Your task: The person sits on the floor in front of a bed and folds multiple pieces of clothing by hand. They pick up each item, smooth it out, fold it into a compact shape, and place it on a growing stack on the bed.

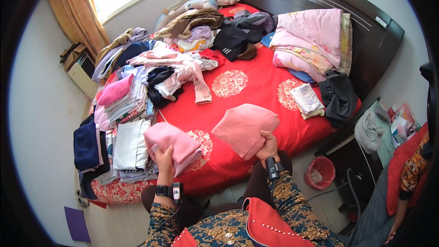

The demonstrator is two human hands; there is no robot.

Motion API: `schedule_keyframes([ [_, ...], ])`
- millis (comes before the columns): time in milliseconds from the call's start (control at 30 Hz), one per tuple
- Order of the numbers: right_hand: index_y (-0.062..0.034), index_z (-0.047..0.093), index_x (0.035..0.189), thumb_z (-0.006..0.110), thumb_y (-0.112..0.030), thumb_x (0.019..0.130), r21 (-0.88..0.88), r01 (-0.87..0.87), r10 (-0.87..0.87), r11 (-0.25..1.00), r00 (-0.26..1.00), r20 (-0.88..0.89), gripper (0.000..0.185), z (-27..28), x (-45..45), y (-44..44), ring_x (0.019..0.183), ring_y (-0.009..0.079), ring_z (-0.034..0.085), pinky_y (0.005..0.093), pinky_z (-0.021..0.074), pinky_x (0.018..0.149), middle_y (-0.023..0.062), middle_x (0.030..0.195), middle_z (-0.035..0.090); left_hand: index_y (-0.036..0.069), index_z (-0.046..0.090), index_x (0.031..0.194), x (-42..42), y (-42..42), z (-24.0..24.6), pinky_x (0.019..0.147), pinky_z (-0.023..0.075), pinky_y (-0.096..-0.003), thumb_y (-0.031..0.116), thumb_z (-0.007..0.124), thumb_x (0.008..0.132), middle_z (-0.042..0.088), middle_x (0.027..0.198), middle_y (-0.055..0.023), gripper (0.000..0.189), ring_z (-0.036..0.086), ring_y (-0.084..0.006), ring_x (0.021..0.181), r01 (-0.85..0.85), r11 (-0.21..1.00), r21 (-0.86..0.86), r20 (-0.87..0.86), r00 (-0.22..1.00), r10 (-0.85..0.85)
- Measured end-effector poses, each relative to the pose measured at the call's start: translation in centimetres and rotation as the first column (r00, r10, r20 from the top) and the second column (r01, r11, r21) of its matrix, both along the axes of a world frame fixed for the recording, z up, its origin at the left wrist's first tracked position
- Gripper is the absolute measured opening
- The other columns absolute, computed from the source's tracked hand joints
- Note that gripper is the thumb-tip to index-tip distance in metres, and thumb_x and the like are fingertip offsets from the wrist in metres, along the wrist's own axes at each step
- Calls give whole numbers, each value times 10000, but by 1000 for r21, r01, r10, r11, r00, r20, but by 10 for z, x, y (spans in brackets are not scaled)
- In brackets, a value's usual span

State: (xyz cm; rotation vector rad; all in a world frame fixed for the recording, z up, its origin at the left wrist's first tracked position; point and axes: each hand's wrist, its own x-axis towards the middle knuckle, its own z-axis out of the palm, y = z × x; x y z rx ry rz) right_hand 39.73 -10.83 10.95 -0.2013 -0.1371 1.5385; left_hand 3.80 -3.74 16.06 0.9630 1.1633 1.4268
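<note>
My left hand grips a folded pink garment, thumb on top, with a paler pink layer hanging below it. In my right hand is a folded salmon-pink cloth, pinched at its lower right corner. Both pieces are held above the red bedspread, apart from each other. Just left of my left hand lies a folded white garment on a pile. Behind that pile rises a stack of folded clothes with a bright pink one on top. Each wrist wears a strapped device.
Loose clothes are heaped across the bed's far side. Folded quilts and dark trousers lie by the headboard. A red waste bin stands beside the dark nightstand. Another person's arm shows at the right.
</note>
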Motion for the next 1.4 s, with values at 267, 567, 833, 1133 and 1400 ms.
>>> schedule_keyframes([
  [267, -26, 419, 1389, 439, -263, 986, -595, -64, 180, 801, 974, 137, 467, -55, -54, 10, 1262, 311, 498, 487, 364, 1108, 146, 1404, 501, 38, 626, 1049, 90, 2, 40, 680, 542, -394, 99, 585, 876, 682, 856, -164, 187, 686, -293, 778, 385, 895, 227, -931, 356, 83],
  [567, -62, 474, 1358, 307, -419, 1021, -460, 28, 69, 888, 979, 193, 519, -52, -50, 2, 1216, 281, 526, 441, 430, 1050, 110, 1340, 544, -9, 534, 1281, 166, -64, -29, 935, 461, -485, 320, 591, 880, 597, 1200, -270, 521, 597, -397, 1058, 716, 696, -50, -982, 91, -164],
  [833, -122, 441, 1424, 361, -468, 1014, -479, 94, -24, 873, 988, 150, 542, -41, -48, 2, 1311, 303, 469, 502, 396, 1091, 85, 1439, 488, -31, 488, 1292, 13, -39, -64, 1073, 356, -467, 255, 717, 781, 532, 1256, -265, 629, 466, -432, 1228, -169, 901, 400, -888, 174, 427],
  [1133, -129, 506, 1367, 423, -576, 963, -512, 160, -67, 844, 979, 195, 608, -37, -44, 0, 1237, 283, 528, 462, 458, 1020, 68, 1386, 528, -4, 562, 1248, -48, -17, -121, 765, 536, -342, 209, 785, 820, 680, 987, -112, 527, 665, -222, 871, -246, 851, -464, 193, 910, 368],
  [1400, -142, 509, 1365, 401, -560, 977, -550, 136, -26, 824, 979, 203, 580, -38, -43, 0, 1231, 283, 534, 464, 464, 1015, 61, 1361, 547, 60, 422, 1336, -28, 5, -62, 860, 570, -466, 59, 619, 872, 589, 1173, -122, 504, 633, -317, 1046, 108, 929, -353, 330, 944, 16],
])
